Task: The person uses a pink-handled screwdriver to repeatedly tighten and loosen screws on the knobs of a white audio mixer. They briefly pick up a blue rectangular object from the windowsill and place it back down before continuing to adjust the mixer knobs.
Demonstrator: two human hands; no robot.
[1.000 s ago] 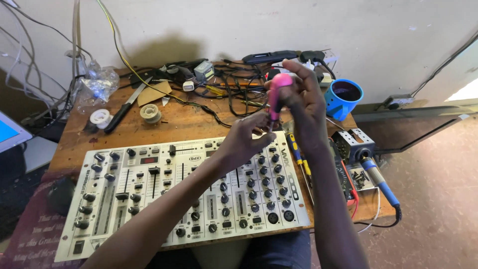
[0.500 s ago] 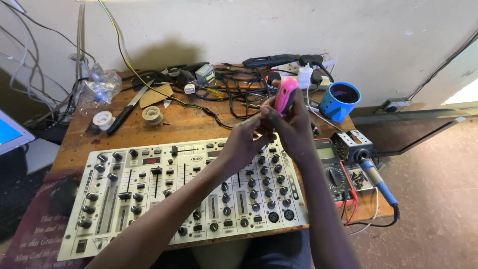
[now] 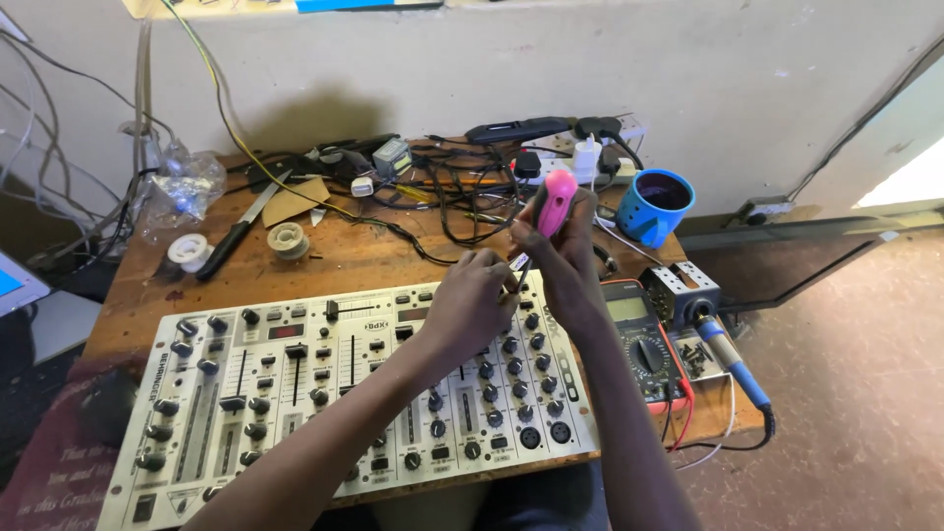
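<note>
I have my right hand (image 3: 565, 261) clenched round the pink handle of a screwdriver (image 3: 554, 205), which stands nearly upright above the far right corner of the mixer (image 3: 295, 393). My left hand (image 3: 472, 300) sits just below that grip, fingertips pinched at the shaft near its tip. Whether they hold a small screw or only steady the metal, I cannot tell; the tip is buried between my fingers.

I judge the screwdriver light and stiff, its plastic handle a little slick, so the fat middle of the handle is the place to hold it, where my palm already wraps it. The thin shaft gives poor purchase.

Right of the grip stand a blue mug (image 3: 654, 206) and, nearer me, a multimeter (image 3: 644, 339), partly covered by my forearm. A soldering iron (image 3: 733, 359) lies beyond that. Behind the grip, tangled cables (image 3: 462, 197) hide much of the desk (image 3: 324, 258).
</note>
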